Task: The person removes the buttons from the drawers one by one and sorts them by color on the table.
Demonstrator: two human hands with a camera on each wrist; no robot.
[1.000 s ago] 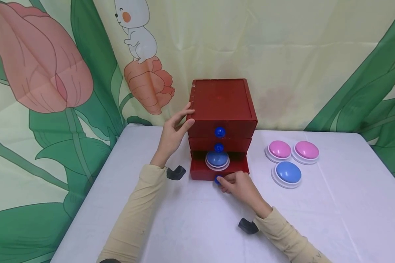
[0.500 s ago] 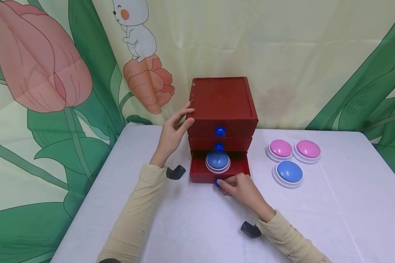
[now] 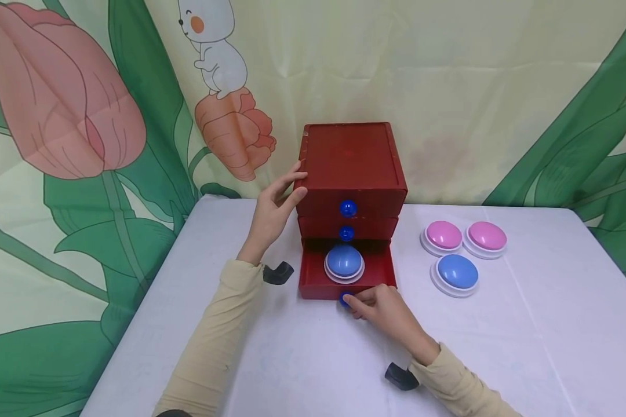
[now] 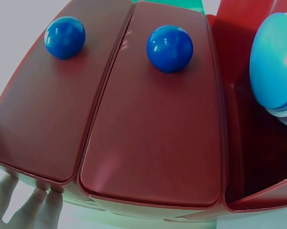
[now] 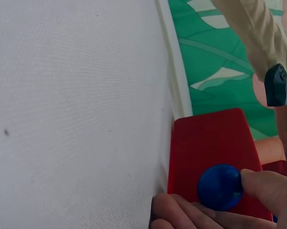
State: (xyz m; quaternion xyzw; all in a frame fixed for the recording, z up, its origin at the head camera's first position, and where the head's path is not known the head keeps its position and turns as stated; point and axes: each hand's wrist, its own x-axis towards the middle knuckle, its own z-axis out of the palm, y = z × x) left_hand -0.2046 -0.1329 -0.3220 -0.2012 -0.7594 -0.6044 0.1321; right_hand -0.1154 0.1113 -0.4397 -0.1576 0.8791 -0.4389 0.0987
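Note:
A dark red cabinet (image 3: 350, 156) with three stacked drawers stands at the table's back. Its bottom drawer (image 3: 318, 289) is pulled out, and a blue dome push button (image 3: 344, 260) on a white base sits inside. My right hand (image 3: 388, 313) pinches the blue drawer knob (image 5: 220, 187) of that drawer between thumb and fingers. My left hand (image 3: 273, 214) rests against the cabinet's left side, fingers straight, with fingertips at the top edge. In the left wrist view, the upper knob (image 4: 65, 38) and middle knob (image 4: 169, 48) are on closed drawer fronts.
Right of the cabinet, two pink push buttons (image 3: 444, 236) and another blue push button (image 3: 457, 272) stand on the white tablecloth (image 3: 542, 307). Behind the table hangs a printed curtain (image 3: 448, 104). A black wrist mount (image 3: 401, 376) juts from the right sleeve.
The bottom drawer has slid further out toward me with my right hand on its knob, bringing the blue button inside more into view. My left hand has stayed in place.

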